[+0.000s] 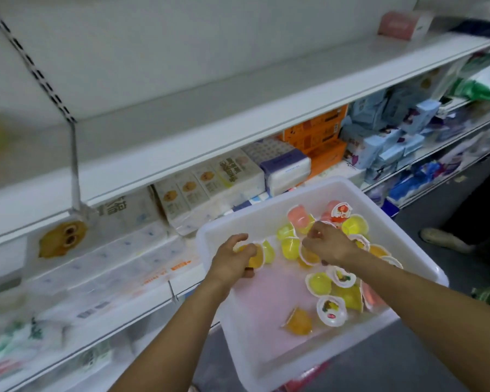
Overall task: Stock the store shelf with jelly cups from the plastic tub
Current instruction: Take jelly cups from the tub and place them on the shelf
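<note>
Reaching into the tub, both hands are gathering cups, so the picking step looks to be in hand and the shelving not yet begun. The left hand [234,257] curls its fingers round an orange jelly cup [254,258] near the tub's left wall, with a yellow cup just beside it. The right hand [327,244] pinches at a cluster of cups in the middle; its fingers are bent over one, though which cup it actually holds is hard to tell.

The remaining jelly cups [334,292] lie loose and tumbled toward the right side, some on their sides, some lid up. They are small clear plastic domes of yellow, orange and pink gel, sealed with white scalloped foil lids printed with fruit. They should be light, slick and easily dented.

The plastic tub [269,352] is white, translucent and rectangular with a rolled rim, its floor partly bare.

Next, the hands likely need to lift clear of the rim and carry the cups to the empty white shelf [181,120] above the tissue packs [210,185], setting them upright.
</note>
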Available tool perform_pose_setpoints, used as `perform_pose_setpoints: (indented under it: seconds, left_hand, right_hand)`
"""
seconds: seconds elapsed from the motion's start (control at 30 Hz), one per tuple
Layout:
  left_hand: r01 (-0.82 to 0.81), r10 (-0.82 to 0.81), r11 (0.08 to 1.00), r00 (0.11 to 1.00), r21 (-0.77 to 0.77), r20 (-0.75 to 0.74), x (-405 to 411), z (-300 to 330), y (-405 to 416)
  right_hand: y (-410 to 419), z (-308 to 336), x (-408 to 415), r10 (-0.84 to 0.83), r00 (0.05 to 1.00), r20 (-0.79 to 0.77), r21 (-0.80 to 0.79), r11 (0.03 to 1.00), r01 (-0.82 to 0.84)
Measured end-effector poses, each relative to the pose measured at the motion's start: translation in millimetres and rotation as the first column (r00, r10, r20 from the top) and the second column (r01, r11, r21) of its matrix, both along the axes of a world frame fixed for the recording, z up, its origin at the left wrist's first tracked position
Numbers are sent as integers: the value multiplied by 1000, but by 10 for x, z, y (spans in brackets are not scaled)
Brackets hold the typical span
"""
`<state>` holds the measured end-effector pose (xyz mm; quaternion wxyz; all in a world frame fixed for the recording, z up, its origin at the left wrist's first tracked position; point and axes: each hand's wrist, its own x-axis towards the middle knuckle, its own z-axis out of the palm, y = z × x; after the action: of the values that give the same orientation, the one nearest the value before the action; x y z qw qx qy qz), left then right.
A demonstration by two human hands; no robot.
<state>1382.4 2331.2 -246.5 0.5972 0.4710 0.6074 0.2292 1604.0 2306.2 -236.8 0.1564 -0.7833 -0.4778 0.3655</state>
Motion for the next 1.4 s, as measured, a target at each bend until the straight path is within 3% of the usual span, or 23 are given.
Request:
perform_pose_setpoints:
  seconds: [0.07, 0.17, 0.33, 0.43, 0.53, 0.63, 0.73, 0.9, 1.0, 1.2, 1.4]
  left_hand:
    - [-43, 46, 999, 994, -31, 95, -111, 218, -74]
    - [-119, 121, 993, 980, -20, 159, -286, 512, -162]
    - [-252, 228, 966, 932, 53, 281, -667, 1006, -270]
    - [-302, 243, 945, 908, 130, 342, -977, 1285, -313]
    - [-334, 232, 917, 893, 220, 386, -1339, 1521, -332]
    - [-363, 267, 870, 916, 334, 300, -1698, 1790, -357]
    - [-443, 361, 803, 894, 398, 267, -2043, 1987, -344]
    - [-483, 458, 709, 870, 514, 185, -2654, 2155, -265]
    - [-479, 501, 649, 854, 591, 143, -3035, 2239, -163]
    - [-454, 585, 591, 810, 667, 32, -3684, 2283, 29]
    - [-373, 601, 601, 794, 707, -92, -4081, 2301, 195]
  right_hand:
    - [20, 195, -189, -129, 938, -322, 2, 991, 137]
    - [62, 485, -463, -167, 745, -646, -52, 983, 175]
    - [175, 896, -909, -91, 424, -901, -46, 992, 115]
    - [257, 1170, -1262, 41, 361, -932, 54, 998, 27]
    - [364, 1431, -1667, 195, 401, -895, 184, 981, -66]
    - [499, 1684, -2104, 320, 467, -825, 285, 947, -146]
    - [626, 1869, -2541, 363, 512, -779, 313, 932, -184]
    - [864, 1951, -3251, 463, 682, -565, 400, 878, -264]
    - [1064, 1955, -3639, 488, 703, -517, 462, 851, -251]
    - [1493, 1904, -4334, 562, 813, -155, 588, 713, -381]
    - [1750, 1852, -4742, 569, 813, 124, 540, 649, -536]
